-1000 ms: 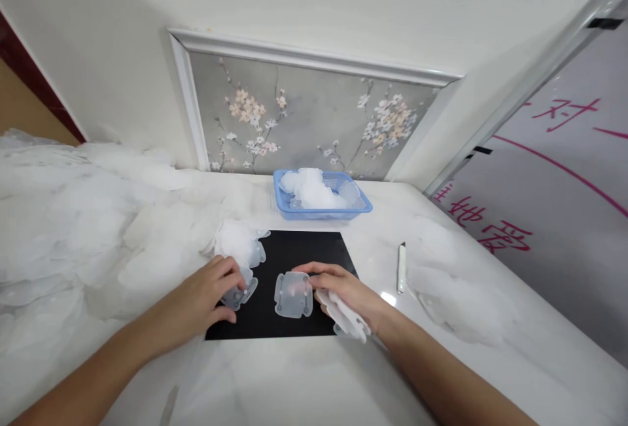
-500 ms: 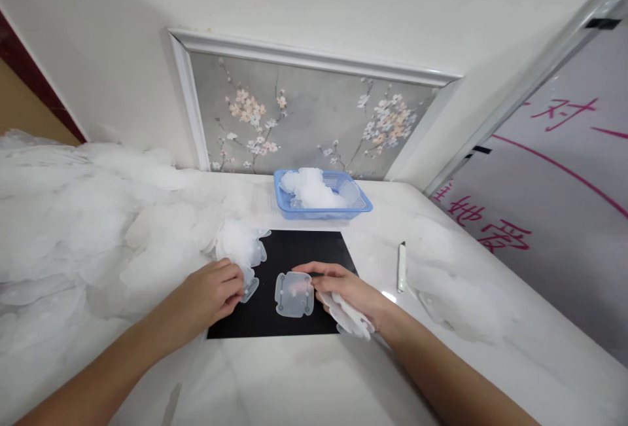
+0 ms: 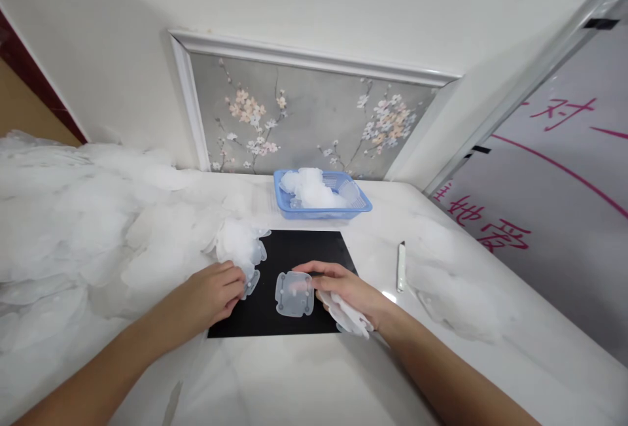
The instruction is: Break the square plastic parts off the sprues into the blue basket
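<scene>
Holds one clear square piece (image 3: pixel 294 300) at the fingers of the right hand (image 3: pixel 346 287), over the middle part of the black mat (image 3: pixel 282 249), with small round marks near the piece's corners and a finger's colour showing through the plastic. Cannot tell from this angle about contact between this piece and the mat. Grasps also, under the palm of the same hand, a stack of white pieces (image 3: pixel 346 316), sticking out near the lower right corner of the mat. Puts the left hand (image 3: pixel 216 294), with bent fingers, at a second clear piece (image 3: pixel 252 284), by the left side of the mat; cannot tell, because of hidden fingertips, between a real pinch and only a touch. Has just behind this hand a small heap of pieces (image 3: pixel 236 243), partly on the mat, and farther left a very large white heap (image 3: pixel 93 210) on the table (image 3: pixel 275 373). Has beyond the mat a blue basket (image 3: pixel 321 214) with more white pieces (image 3: pixel 311 192) inside, and to the right, apart from the mat, a slim white tool (image 3: pixel 401 269) with a dark tip.
</scene>
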Motion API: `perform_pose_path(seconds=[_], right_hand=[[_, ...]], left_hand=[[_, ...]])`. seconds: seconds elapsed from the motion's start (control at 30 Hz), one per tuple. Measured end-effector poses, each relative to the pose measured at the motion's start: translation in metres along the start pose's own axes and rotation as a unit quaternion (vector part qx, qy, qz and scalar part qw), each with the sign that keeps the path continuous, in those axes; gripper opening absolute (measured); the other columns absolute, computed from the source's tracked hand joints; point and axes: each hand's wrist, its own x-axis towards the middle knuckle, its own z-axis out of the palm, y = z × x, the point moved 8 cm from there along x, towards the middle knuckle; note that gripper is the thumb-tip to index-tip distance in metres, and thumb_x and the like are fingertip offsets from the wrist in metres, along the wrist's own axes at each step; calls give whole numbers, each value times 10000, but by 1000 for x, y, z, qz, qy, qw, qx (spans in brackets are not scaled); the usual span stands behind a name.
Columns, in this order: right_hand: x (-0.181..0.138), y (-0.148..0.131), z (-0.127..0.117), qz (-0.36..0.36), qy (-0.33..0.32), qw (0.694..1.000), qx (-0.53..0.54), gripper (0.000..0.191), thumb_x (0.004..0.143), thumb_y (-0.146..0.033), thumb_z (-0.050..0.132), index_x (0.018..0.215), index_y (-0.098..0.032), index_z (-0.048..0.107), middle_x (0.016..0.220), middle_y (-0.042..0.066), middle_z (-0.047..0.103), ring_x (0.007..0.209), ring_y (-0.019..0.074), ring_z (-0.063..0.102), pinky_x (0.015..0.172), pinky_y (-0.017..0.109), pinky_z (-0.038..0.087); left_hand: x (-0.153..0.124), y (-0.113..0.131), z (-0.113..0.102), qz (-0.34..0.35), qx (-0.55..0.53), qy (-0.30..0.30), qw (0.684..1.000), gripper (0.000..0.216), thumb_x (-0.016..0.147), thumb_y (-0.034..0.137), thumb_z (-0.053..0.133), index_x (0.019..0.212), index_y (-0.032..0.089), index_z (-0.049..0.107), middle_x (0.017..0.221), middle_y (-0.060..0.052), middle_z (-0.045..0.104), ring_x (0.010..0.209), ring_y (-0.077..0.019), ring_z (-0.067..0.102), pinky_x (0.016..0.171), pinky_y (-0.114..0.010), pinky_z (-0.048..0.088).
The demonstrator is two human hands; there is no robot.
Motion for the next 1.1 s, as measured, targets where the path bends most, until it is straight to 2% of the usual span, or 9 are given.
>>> perform_pose_path(seconds=[0.13, 0.27, 0.47, 0.67, 0.8, 0.9, 0.97, 1.03, 1.1], right_hand=[[3, -6, -4, -51, 37, 998, -30, 469, 663, -433, 800, 1039, -180, 678, 801, 28, 691, 605, 116, 554, 563, 242, 386], [3, -10, -5, -80, 63, 994, -30, 461, 607, -478, 823, 923, -178, 676, 802, 46, 708, 734, 178, 629, 708, 303, 442], [0, -19, -8, -110, 88, 987, -78, 451, 694, -584, 728, 885, -182, 662, 697, 7, 619, 592, 121, 495, 573, 267, 370], [-10, -30, -8, -160, 134, 958, -196, 341, 754, -487, 712, 686, -197, 544, 600, -36, 457, 545, 103, 374, 531, 253, 316], [-14, -31, 21, -220, 74, 892, -388, 134, 781, -262, 707, 879, -223, 624, 744, -12, 559, 590, 116, 483, 555, 250, 384], [-18, -26, 56, -310, -12, 779, -546, 304, 851, -192, 610, 1149, -253, 619, 1102, 63, 596, 726, 144, 594, 640, 276, 469], [-16, -20, 69, -338, -30, 714, -612, 294, 892, -177, 549, 1171, -233, 621, 1190, 92, 591, 754, 165, 627, 675, 307, 499], [-13, -19, 74, -354, -25, 689, -632, 242, 904, -139, 501, 1066, -209, 667, 1163, 99, 631, 764, 182, 644, 715, 333, 508], [-11, -22, 73, -361, -9, 710, -604, 239, 876, -98, 488, 944, -209, 688, 1126, 90, 665, 779, 188, 652, 748, 340, 503]], left_hand=[[6, 17, 2, 33, -27, 19, 999, 255, 883, 58, 419, 833, 206, 620, 962, -35, 677, 885, -181, 587, 762, -310, 484], [6, 25, 10, 33, -103, -20, 994, 206, 892, 104, 500, 837, 238, 647, 1184, -35, 634, 1073, -206, 570, 831, -319, 492], [1, -10, 2, -134, -194, 19, 972, 229, 913, 196, 473, 1111, 270, 564, 1239, -47, 577, 1076, -191, 581, 862, -324, 504], [-2, -24, -7, -189, -179, 66, 963, 242, 955, 203, 367, 1116, 258, 539, 1072, -22, 627, 899, -166, 614, 777, -312, 509], [-4, -22, -12, -161, -125, 81, 976, 269, 954, 179, 346, 1140, 251, 527, 1104, -29, 611, 964, -183, 601, 832, -341, 497], [-7, -24, -14, -150, -93, 70, 982, 261, 942, 166, 376, 1131, 248, 536, 1123, -32, 599, 1012, -198, 582, 868, -360, 486], [-8, -27, -14, -152, -86, 58, 983, 249, 937, 153, 386, 1092, 244, 558, 1090, -28, 605, 1008, -201, 576, 872, -364, 483], [-8, -30, -13, -152, -84, 44, 984, 240, 933, 144, 393, 1047, 240, 580, 1053, -29, 613, 990, -203, 575, 862, -364, 483], [-8, -30, -10, -143, -78, 27, 986, 225, 915, 130, 425, 1016, 236, 597, 1049, -35, 616, 987, -211, 572, 851, -369, 484]])
